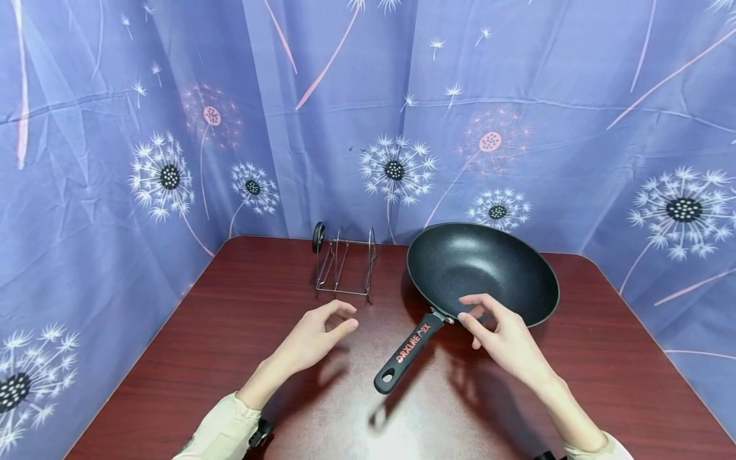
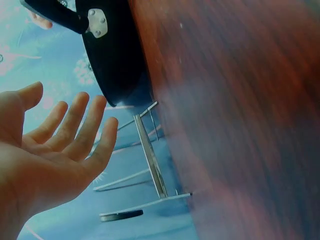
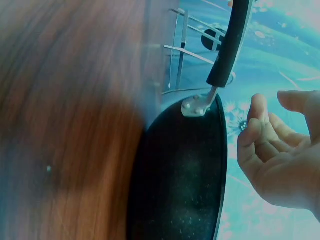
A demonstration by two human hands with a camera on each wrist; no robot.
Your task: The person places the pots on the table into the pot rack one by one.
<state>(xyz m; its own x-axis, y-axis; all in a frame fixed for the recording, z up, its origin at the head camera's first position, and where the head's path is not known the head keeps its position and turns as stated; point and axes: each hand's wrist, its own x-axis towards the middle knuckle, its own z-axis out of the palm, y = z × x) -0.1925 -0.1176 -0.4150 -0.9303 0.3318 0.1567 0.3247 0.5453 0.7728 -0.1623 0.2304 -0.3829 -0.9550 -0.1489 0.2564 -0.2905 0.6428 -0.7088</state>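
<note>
A black wok (image 1: 477, 265) stands at the back right of the table, its dark handle (image 1: 409, 350) with orange lettering pointing toward the front. My right hand (image 1: 506, 335) hovers over the wok's near rim, fingers loosely bent and nothing in them. To the left of the handle, my left hand (image 1: 313, 335) is held above the table with relaxed fingers, holding nothing. Just beyond it is a wire rack (image 1: 344, 268) with a round black disc (image 1: 319, 237) on its left side. In the left wrist view the left fingers (image 2: 75, 120) are spread and apart from the rack.
The dark red wooden table (image 1: 247, 306) has rounded far corners. A blue curtain (image 1: 345, 76) with dandelion prints hangs close behind its back edge and along both sides. The wok's handle reaches out over the table between both hands.
</note>
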